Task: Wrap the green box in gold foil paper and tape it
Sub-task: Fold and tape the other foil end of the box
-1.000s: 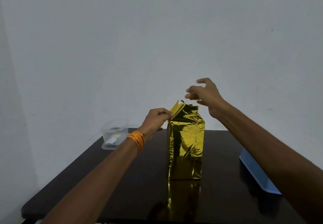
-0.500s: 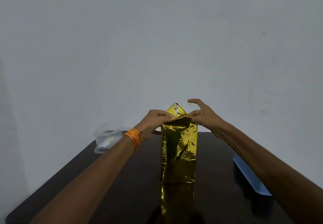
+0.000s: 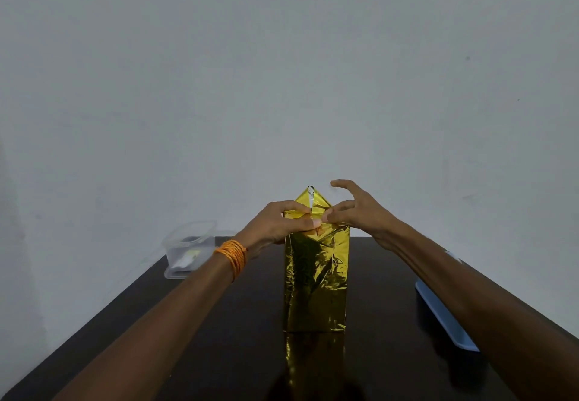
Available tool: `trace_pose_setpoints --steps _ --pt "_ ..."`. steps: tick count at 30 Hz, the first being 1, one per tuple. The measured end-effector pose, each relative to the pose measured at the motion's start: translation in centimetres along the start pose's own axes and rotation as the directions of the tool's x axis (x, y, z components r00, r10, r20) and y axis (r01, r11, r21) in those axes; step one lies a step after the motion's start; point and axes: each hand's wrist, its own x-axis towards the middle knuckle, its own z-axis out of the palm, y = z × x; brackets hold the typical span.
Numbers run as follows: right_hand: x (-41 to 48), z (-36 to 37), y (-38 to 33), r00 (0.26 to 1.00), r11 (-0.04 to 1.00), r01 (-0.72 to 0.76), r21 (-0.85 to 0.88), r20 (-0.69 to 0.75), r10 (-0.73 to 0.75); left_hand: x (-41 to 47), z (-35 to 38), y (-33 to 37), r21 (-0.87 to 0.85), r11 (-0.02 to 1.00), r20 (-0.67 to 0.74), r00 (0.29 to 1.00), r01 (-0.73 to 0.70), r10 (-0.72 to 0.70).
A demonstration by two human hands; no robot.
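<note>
Gold foil paper: the gold foil paper (image 3: 316, 275) is covering a tall upright parcel on every side facing the camera, creased and shining.
Green box: the green box is not showing, as the foil is hiding all of it.
Where it is standing: the parcel is standing on its end near the middle of the dark table (image 3: 219, 322), between the two forearms, and its reflection is showing in the glossy top just in front of it.
Top flap: the foil at the top is rising into a pointed flap (image 3: 316, 200), and a thin silver strip of the underside is showing at its tip.
Left grip: the left grip (image 3: 275, 222) is grasping the foil at the parcel's upper left corner, with its fingers curling over the top edge and its thumb pressing on the near face.
Right grip: the right grip (image 3: 360, 212) is pinching the foil at the upper right edge between thumb and lower fingers, while its forefinger is sticking up and away from the paper.
Thumbs: the two thumbs are meeting, or nearly so, at the front of the top edge; I cannot tell whether they are touching.
Wrist band: an orange thread band (image 3: 233, 256) is circling the left wrist.
Clear tub: a clear plastic tub (image 3: 188, 244) is sitting at the far left corner of the table, with something pale inside, too blurred to name.
Blue tray: a blue tray (image 3: 445, 316) is lying along the right edge of the table, partly behind the right forearm, well apart from the parcel.
Wall: a plain pale wall (image 3: 282, 71) is filling the view behind the table.
</note>
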Motion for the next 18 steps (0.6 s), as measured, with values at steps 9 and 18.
trace_pose_setpoints --steps 9,18 --pt "0.0 -0.3 -0.4 1.000 0.997 0.019 -0.075 0.007 -0.019 -0.2 0.2 0.0 0.081 0.996 -0.023 0.999 -0.030 0.032" --pt "0.1 -1.6 -1.5 0.973 0.994 0.090 -0.059 -0.207 -0.100 0.2 0.3 0.2 0.099 0.995 -0.033 0.999 -0.010 0.013"
